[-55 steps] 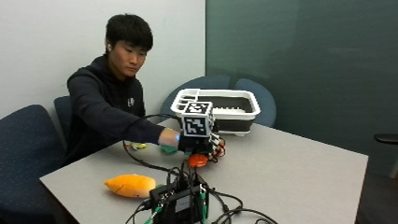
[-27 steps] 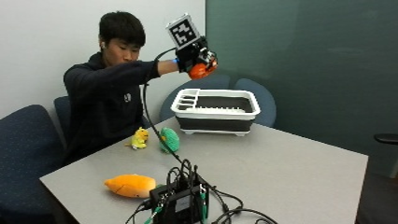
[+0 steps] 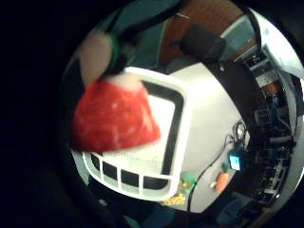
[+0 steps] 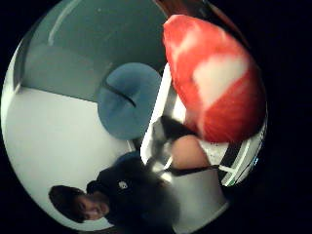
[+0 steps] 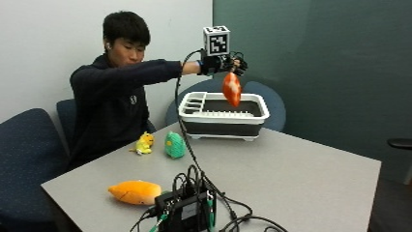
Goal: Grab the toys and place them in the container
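Observation:
My gloved right hand [image 5: 220, 64] is raised high over the white dish-rack container [image 5: 257, 104] at the table's far side. Its fingers pinch the top of a red-orange plush toy with white patches [image 5: 231, 89], which hangs down above the container's open middle. Both palm views show that toy close up [image 3: 114, 118] [image 4: 214, 87], with the container's rim [image 3: 178, 102] beneath it. A yellow toy [image 5: 144, 143], a green toy [image 5: 174, 145] and an orange toy [image 5: 136, 192] lie on the table.
A black box with a tangle of cables [image 5: 186, 208] sits at the table's near edge. Blue chairs stand behind the container [image 5: 267, 94] and at the left [image 5: 25, 145]. The person sits at the table's left side.
The hand lifted the red-orange toy off the table, swung it up, and has now carried it over the container, where the toy hangs below the fingers.

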